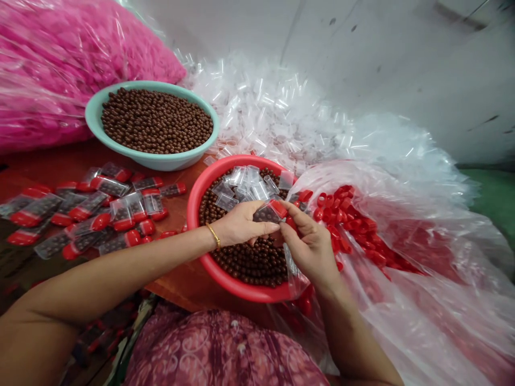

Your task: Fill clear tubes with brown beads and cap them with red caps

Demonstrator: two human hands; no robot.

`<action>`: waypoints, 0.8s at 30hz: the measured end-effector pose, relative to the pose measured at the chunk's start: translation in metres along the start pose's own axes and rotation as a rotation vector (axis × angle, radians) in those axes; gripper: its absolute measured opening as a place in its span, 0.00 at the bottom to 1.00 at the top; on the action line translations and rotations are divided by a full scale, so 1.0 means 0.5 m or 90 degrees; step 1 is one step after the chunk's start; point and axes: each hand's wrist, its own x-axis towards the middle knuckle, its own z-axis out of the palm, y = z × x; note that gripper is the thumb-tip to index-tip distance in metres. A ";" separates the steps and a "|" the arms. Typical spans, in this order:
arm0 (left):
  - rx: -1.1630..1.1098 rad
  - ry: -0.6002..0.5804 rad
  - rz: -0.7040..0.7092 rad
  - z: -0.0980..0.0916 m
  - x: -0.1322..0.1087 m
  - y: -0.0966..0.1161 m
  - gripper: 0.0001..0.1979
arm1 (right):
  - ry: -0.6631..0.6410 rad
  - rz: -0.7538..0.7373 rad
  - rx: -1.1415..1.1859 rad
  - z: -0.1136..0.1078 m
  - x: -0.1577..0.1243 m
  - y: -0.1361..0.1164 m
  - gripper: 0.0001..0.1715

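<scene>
My left hand [237,225] and my right hand [309,246] meet over a red bowl [209,182] of small brown balls. Together they pinch a small clear tube [267,213] filled with brown balls and fitted with a red cap. My left fingers are closed on the tube's body. My right fingers are closed at its capped end. Several empty clear tubes [245,182] lie on the balls at the far side of the red bowl. A gold bangle sits on my left wrist.
A teal bowl [94,115] of brown balls stands behind. Filled, capped tubes [84,212] lie piled at left. A clear bag of red caps [350,220] lies at right, a heap of empty clear tubes [281,107] behind, and a pink-filled bag [52,64] far left.
</scene>
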 end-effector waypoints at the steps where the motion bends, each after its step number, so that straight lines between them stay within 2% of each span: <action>1: 0.003 0.008 -0.009 0.000 -0.001 0.001 0.06 | -0.001 -0.039 -0.046 0.002 -0.001 0.004 0.23; 5: 0.029 0.028 -0.063 -0.001 -0.005 0.008 0.05 | 0.016 -0.194 -0.224 0.013 -0.006 0.017 0.26; 10: 0.071 0.037 -0.090 0.000 -0.009 0.007 0.07 | -0.011 -0.291 -0.235 0.012 -0.012 0.023 0.30; 12: 0.106 0.043 -0.062 -0.001 -0.009 -0.001 0.06 | -0.026 -0.303 -0.227 0.001 -0.010 0.020 0.30; 15: 0.232 0.041 0.019 -0.004 -0.006 -0.013 0.06 | -0.070 -0.322 -0.227 -0.027 -0.005 0.016 0.28; 18: 0.357 -0.001 0.065 -0.006 -0.005 -0.014 0.09 | -0.086 -0.361 -0.225 -0.051 -0.001 0.015 0.24; 20: 0.423 -0.026 0.073 -0.006 -0.007 -0.006 0.11 | -0.062 -0.337 -0.164 -0.051 0.001 0.018 0.18; 21: 0.456 -0.035 0.073 -0.005 -0.008 -0.001 0.11 | -0.034 -0.296 -0.104 -0.045 0.004 0.019 0.15; 22: 0.488 -0.043 0.069 -0.003 -0.010 0.004 0.11 | 0.005 -0.235 -0.027 -0.035 0.007 0.021 0.14; 24: 0.543 -0.056 0.057 0.000 -0.013 0.010 0.10 | 0.078 -0.081 0.143 -0.005 0.020 0.021 0.20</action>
